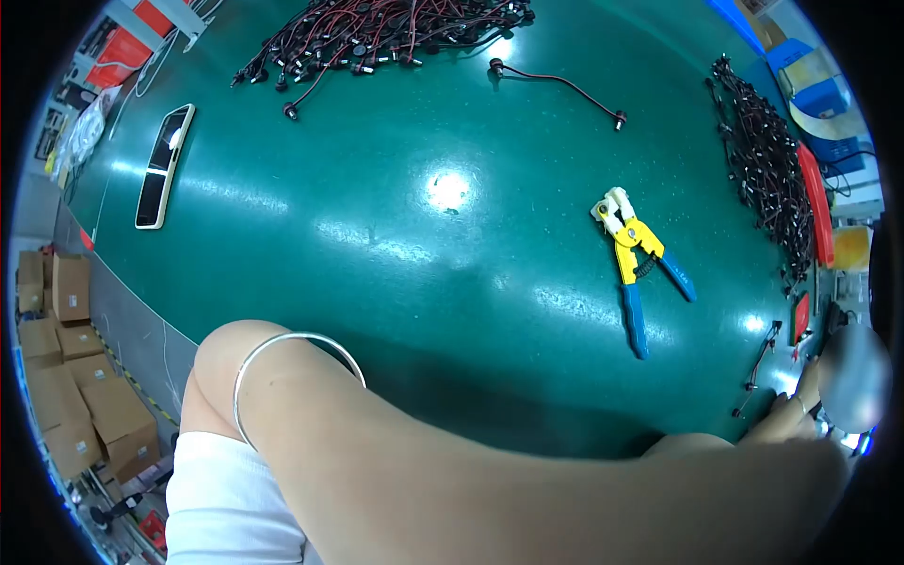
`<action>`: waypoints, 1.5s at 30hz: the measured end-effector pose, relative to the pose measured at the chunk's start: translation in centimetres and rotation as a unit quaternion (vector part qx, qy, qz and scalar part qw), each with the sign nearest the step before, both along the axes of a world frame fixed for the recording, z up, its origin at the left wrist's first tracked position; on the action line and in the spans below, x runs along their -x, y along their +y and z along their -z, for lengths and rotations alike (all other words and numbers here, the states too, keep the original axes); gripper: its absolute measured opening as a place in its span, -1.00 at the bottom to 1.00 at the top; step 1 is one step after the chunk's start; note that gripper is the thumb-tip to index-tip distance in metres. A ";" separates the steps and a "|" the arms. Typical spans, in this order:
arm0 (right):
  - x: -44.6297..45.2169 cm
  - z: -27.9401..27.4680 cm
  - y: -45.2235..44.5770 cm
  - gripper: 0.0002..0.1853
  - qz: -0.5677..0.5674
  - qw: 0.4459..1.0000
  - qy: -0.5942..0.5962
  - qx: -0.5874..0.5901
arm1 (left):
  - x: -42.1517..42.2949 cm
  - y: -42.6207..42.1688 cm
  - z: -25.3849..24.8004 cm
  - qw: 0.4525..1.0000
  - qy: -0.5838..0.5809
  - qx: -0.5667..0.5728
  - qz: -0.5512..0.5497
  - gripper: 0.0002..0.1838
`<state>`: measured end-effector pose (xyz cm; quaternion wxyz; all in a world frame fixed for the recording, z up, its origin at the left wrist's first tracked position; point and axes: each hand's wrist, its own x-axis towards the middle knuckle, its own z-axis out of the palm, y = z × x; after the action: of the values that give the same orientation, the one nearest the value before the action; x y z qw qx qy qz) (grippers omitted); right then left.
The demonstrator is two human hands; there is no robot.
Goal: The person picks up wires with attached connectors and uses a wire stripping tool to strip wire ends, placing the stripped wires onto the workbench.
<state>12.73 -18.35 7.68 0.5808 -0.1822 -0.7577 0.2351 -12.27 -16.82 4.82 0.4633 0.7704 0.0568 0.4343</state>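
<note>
A bare arm (490, 490), apparently my left, crosses the bottom of the view, bent at the left beside a white sleeve (235, 494). A silver bangle (243, 386) circles it near the bend. Its far end blurs at the right, and my left hand does not show. Behind it a strip of skin (692, 441) peeks out; its fingers are hidden, and I cannot tell whether it belongs to my right hand. On the green table above lies a pair of yellow pliers (628, 235) with blue handles and white jaw pieces, untouched.
A large heap of red-black cables (386, 33) lies at the back, with one loose cable (560, 80) nearby. More cables (767, 169) pile up at right. A phone (165, 168) lies at left; cardboard boxes (113, 414) stand below the table. A forearm with a bracelet (799, 403) shows at right.
</note>
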 end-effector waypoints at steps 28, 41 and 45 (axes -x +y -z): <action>0.8 1.3 1.4 -0.32 0.031 0.994 0.065 -0.076 | 0.3 0.1 -1.1 0.983 -0.165 -0.051 -0.057 -0.84; -1.6 0.3 -0.8 -0.31 0.108 0.988 0.061 -0.092 | -2.2 0.0 -1.4 0.962 -0.273 -0.028 -0.015 -0.86; -1.3 0.6 -1.3 -0.31 0.128 0.984 0.079 -0.095 | -1.9 -0.3 -2.0 0.958 -0.286 -0.019 -0.006 -0.86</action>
<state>14.07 -19.65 7.06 0.6788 -0.2029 -0.6987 0.0994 -10.32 -17.08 6.80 0.4428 0.6221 -0.0821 0.6404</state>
